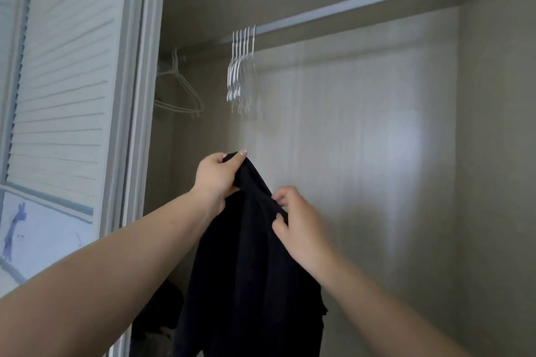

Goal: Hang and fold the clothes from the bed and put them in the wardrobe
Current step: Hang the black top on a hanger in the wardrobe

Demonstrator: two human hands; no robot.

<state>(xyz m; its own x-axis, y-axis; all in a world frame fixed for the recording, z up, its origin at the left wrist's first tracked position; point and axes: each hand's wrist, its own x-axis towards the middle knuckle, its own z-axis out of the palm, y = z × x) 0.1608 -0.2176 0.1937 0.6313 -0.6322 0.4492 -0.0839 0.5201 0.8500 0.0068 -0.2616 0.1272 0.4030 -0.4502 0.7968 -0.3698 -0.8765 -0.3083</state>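
Both hands gripping dark garment (249, 269), wardrobe

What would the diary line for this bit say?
stage: holding up garment | left hand: grips dark garment top | right hand: pinches its edge | hangers: empty, on rail

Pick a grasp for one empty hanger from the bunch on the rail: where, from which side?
Judgement: take the rightmost hanger in the bunch by its neck just under the hook, coming from the right. That side of the rail is bare; the left is crowded by the other hangers.
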